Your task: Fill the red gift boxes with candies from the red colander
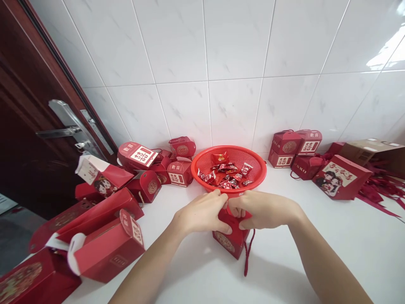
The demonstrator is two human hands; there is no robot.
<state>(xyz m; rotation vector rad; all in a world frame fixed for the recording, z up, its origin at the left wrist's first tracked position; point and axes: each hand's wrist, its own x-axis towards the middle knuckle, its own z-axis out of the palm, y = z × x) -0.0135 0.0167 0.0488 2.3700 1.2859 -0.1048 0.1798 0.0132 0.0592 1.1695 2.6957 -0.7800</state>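
From the head view, I see the left hand (202, 215) and right hand (262, 207) close together over a small red box (232, 242), just below the centre of the frame. Both have hold of its top, thumbs on the near side and other fingers bent in behind; exactly where those fingertips press, I can't tell.

If the thumbs bear down too hard, I'd say the thin-looking walls could buckle or a flap crease. The dark red cord (248, 255) hangs loose off the box's right side and might snag or get trapped under a finger. The red basket (228, 192) sits just behind the knuckles, so a backward jerk could knock it and jostle the wrapped sweets (226, 169) inside.

The box stands on the white tabletop (278, 266), a corner towards the person, with a gold round pattern on its left face. Its upper part is mostly hidden.
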